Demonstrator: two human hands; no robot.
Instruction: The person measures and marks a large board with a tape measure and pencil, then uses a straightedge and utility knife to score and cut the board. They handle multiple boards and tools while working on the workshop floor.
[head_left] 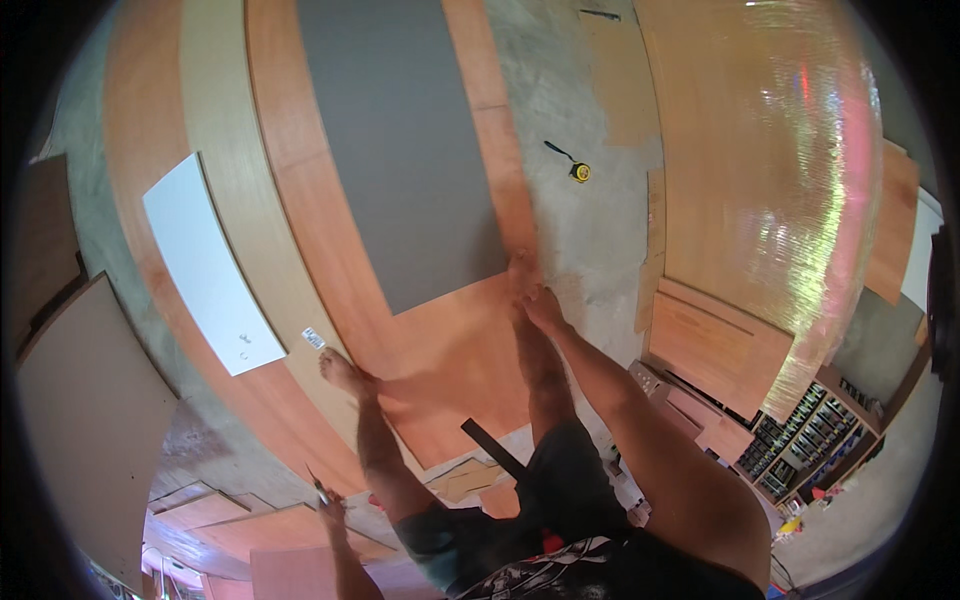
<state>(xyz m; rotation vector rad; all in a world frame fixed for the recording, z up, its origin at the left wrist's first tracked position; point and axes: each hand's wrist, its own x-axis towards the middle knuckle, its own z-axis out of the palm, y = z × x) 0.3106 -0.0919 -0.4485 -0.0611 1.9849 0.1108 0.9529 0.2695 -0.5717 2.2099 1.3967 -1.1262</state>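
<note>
A long dark grey sheet [400, 150] lies on a larger reddish-brown wooden board [440, 390] that my bare feet stand on. My right hand [543, 308] is down beside my right ankle, at the board's edge near the sheet's near right corner. Its fingers look curled in; whatever they grip, if anything, is too small to make out. At the lower left, my left hand [332, 507] is closed around a slim pointed tool [318, 485] with a pale handle. That tool's tip points up and away from me, and its exact kind is unclear.
A white panel [215, 270] lies at left on brown boards, with a small label [314, 338] nearby. Right of the sheet, a yellow tape measure [579, 172] rests on concrete. Film-wrapped boards [750, 150] stand at right, near a rack of small items [805, 440]. Offcuts [470, 480] lie behind my feet.
</note>
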